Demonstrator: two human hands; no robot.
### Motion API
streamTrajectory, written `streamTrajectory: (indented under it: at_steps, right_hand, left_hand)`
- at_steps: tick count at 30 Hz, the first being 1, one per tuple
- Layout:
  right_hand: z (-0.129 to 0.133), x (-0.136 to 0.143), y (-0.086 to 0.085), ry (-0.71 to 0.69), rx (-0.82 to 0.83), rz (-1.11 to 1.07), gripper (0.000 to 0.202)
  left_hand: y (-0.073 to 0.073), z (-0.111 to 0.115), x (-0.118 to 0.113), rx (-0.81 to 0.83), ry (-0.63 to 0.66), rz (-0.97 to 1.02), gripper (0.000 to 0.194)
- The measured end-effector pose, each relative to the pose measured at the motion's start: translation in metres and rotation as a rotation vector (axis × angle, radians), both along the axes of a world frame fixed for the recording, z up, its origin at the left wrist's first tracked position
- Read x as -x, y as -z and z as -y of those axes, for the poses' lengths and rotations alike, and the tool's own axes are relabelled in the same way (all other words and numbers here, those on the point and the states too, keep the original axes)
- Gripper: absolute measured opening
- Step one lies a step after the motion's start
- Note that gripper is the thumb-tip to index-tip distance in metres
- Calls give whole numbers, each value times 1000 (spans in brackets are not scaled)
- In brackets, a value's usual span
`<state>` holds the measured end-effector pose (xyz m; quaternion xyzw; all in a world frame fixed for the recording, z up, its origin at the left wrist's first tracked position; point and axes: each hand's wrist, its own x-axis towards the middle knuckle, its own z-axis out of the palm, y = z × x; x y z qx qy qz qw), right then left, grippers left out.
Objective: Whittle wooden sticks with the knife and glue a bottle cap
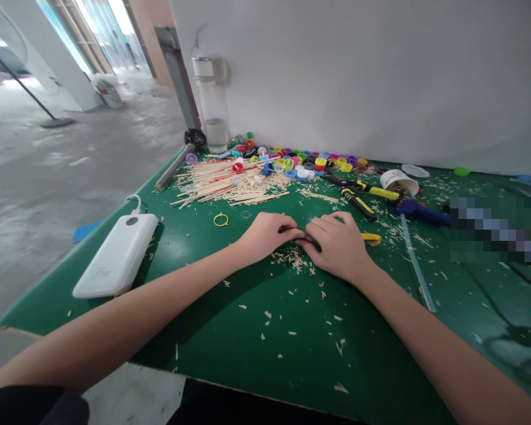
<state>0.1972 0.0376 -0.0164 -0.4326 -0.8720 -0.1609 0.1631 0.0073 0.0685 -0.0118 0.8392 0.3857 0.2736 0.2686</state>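
Note:
My left hand [268, 236] is closed at the middle of the green table [230, 342], its thumb and fingers pinched at the tip of a thin dark item. My right hand [336, 243] is closed around a tool, whose yellow end [371, 239] sticks out to the right of the hand. The dark part of the tool reaches toward my left fingertips, and the rest is covered by my fingers. Pale wood shavings [295, 258] lie just below both hands. A yellow-green ring [220, 220] lies to the left of my left hand.
Wooden sticks [212, 182] and colourful bottle caps [321, 163] are heaped at the back. Yellow-black pliers [358, 203], a tipped paper cup [398, 182], a blue glue gun [420, 212] and a translucent stick [416, 262] lie right. A white power bank [117, 257] sits left.

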Motion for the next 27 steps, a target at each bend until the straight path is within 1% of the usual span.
streamTrajectory:
  at_steps: [3,7,13,18,22,27]
  right_hand:
    - [0,0,0,-6,15,9,27]
    - [1,0,1,8,-28,-6,27]
    - [1,1,1,-5,-14,12,26]
    - [2,0,1,9,-54,9,25]
    - [2,1,-1,4,-13,21,24]
    - [1,1,1,5,-8,16,24]
  left_hand:
    - [-1,1,0,10,4,-1,23]
    - [-1,0,1,30,-8,-10,23]
    - [3,-2,0,1,-3,-3,25]
    - [3,-2,0,10,-10,-5,25]
    - [1,-1,1,-7,7,-5,28]
    - [1,-1,1,30,-20,-2,25]
